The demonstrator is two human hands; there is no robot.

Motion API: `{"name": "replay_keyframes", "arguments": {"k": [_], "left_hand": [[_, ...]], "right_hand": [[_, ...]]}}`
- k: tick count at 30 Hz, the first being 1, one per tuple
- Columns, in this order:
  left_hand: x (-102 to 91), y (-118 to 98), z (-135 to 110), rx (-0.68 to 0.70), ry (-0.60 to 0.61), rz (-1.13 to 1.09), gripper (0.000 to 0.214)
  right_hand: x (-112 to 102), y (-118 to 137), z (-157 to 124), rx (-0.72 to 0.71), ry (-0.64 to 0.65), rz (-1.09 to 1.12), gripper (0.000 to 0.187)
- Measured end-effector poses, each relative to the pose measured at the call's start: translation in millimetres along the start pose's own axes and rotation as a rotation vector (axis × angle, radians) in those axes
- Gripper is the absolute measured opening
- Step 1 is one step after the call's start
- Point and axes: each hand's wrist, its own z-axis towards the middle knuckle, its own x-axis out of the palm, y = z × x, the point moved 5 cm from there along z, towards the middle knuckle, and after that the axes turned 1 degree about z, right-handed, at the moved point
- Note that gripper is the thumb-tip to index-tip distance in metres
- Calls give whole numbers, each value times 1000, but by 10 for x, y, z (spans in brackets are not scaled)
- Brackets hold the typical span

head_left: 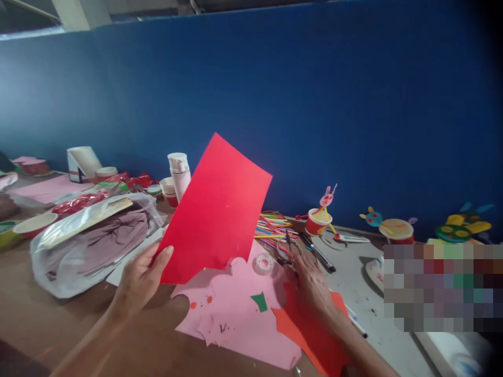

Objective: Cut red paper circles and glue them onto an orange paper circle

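My left hand [143, 275] pinches a sheet of red paper [220, 209] by its lower left corner, holding it tilted above the table. The sheet's lower edge is cut unevenly. My right hand [314, 283] reaches over the table, its fingers closed at a pair of scissors [283, 250]; the fingertips are partly hidden. Under the hands lies cut pink paper [243, 327] with small red dots and pen marks. On it are a green paper scrap [260, 302] and a roll of tape [264, 264]. Orange paper [304, 327] lies beneath my right forearm.
A plastic bag [94, 235] and a white bottle [179, 175] stand left. Pipe cleaners [275, 225] lie behind the pink paper. Black pens [318, 254] and a decorated paper cup [319, 221] are on the right. A blue partition [275, 94] rises behind the table.
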Motion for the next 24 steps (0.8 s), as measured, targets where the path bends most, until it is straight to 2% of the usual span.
{"name": "replay_keyframes", "arguments": {"k": [3, 5, 6, 8, 9, 10, 12, 15, 18, 21, 24], "left_hand": [[164, -29, 104, -28, 44, -265, 37], [344, -68, 152, -4, 110, -403, 41], [423, -93, 172, 13, 133, -444, 42], [539, -141, 206, 26, 161, -491, 41], [569, -162, 223, 29, 163, -501, 40], [582, -181, 241, 32, 159, -507, 39], [575, -199, 278, 39, 147, -529, 36], [574, -162, 310, 5, 185, -661, 34], [602, -128, 297, -28, 254, -861, 35], [595, -161, 277, -21, 295, -963, 35], [546, -201, 295, -9, 317, -899, 25]], "right_hand": [[-37, -2, 74, 32, 21, -13, 40], [-159, 103, 169, 74, 15, 120, 51], [-220, 186, 234, 81, 35, 267, 52], [-269, 394, 386, 72, 181, 700, 44], [-273, 471, 467, 114, 223, 916, 42], [-261, 522, 550, 167, 231, 1095, 42], [-170, 567, 701, 279, 219, 1285, 38], [-7, 555, 885, 378, 129, 1358, 34], [52, 577, 1046, 369, 67, 1388, 33], [-18, 621, 1228, 332, 18, 1392, 30], [-142, 691, 1444, 281, 22, 1363, 30]]}}
